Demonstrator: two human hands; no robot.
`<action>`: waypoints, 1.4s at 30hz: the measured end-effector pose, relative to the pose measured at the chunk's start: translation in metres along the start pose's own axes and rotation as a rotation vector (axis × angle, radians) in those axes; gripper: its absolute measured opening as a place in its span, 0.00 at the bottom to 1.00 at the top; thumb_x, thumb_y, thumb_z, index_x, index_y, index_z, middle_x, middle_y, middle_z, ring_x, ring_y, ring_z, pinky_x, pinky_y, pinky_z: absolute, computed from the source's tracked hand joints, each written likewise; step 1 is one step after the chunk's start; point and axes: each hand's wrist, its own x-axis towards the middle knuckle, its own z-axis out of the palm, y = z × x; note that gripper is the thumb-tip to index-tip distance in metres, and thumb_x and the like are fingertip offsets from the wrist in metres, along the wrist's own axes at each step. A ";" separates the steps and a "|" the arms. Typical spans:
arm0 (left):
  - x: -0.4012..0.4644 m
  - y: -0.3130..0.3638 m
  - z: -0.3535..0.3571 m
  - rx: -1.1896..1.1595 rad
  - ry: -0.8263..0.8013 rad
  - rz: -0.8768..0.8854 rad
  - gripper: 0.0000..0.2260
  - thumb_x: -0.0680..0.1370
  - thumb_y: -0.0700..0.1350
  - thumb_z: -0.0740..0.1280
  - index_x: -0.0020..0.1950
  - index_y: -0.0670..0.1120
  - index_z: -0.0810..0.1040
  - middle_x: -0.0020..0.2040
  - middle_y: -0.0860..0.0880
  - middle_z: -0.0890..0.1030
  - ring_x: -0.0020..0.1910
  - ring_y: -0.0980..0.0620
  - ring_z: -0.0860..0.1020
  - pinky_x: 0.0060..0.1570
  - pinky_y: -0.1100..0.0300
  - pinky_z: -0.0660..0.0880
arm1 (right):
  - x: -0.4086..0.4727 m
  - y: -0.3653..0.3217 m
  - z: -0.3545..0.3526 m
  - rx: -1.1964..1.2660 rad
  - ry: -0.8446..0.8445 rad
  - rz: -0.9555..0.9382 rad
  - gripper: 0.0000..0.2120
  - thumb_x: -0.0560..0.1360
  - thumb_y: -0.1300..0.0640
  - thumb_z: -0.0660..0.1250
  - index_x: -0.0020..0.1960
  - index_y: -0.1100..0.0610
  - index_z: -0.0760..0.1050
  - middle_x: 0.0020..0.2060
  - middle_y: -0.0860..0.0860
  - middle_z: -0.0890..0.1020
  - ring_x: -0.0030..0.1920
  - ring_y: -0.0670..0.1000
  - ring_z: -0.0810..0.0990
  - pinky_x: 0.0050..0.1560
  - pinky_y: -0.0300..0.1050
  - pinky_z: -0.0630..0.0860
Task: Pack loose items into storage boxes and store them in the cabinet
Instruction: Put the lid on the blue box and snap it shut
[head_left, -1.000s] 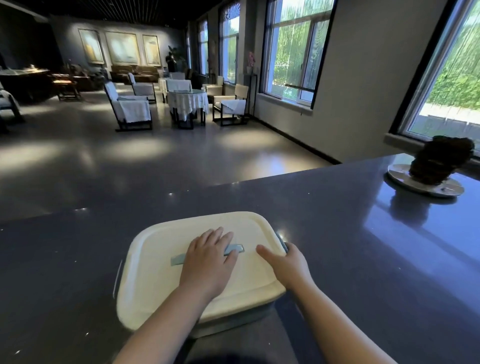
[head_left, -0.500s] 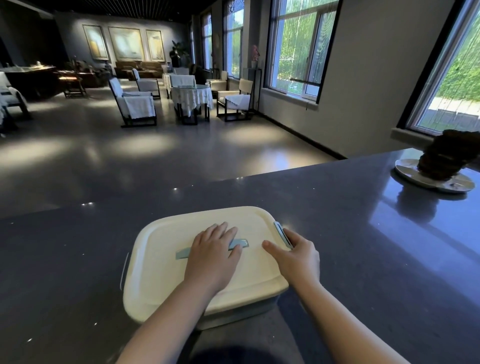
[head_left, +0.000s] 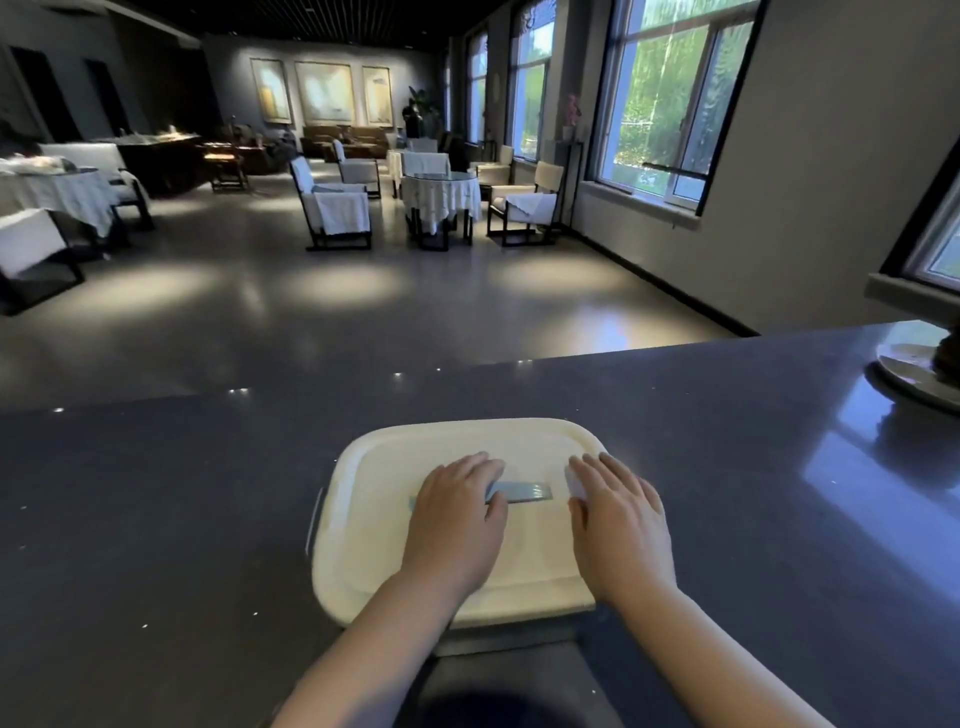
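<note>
A plate (head_left: 906, 371) bearing a dark lump sits on the dark counter (head_left: 156, 519), well off to the right. Beyond stand cloth-draped tables (head_left: 440, 192) and chairs (head_left: 332, 208).

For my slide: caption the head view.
Both hands, left hand and right hand, press flat on the storage box lid on a dark counter.
</note>
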 end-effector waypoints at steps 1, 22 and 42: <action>-0.005 -0.006 -0.006 0.016 0.045 -0.010 0.17 0.80 0.49 0.57 0.69 0.54 0.70 0.71 0.57 0.67 0.70 0.58 0.62 0.70 0.63 0.54 | -0.001 -0.012 0.003 0.004 -0.043 -0.078 0.20 0.82 0.49 0.54 0.74 0.48 0.65 0.73 0.44 0.67 0.75 0.48 0.60 0.73 0.44 0.55; -0.055 -0.078 -0.046 -0.767 0.291 -0.728 0.21 0.65 0.49 0.79 0.54 0.55 0.75 0.47 0.56 0.83 0.45 0.57 0.82 0.48 0.55 0.79 | 0.014 -0.090 0.040 -0.021 -0.397 -0.330 0.27 0.78 0.35 0.41 0.76 0.35 0.43 0.79 0.47 0.44 0.78 0.51 0.40 0.76 0.56 0.40; -0.054 -0.079 -0.048 -0.672 0.315 -0.636 0.34 0.65 0.49 0.78 0.70 0.51 0.71 0.57 0.53 0.81 0.53 0.54 0.80 0.58 0.52 0.76 | 0.015 -0.089 0.043 -0.023 -0.377 -0.336 0.27 0.77 0.34 0.40 0.76 0.35 0.44 0.79 0.47 0.46 0.78 0.52 0.42 0.75 0.56 0.41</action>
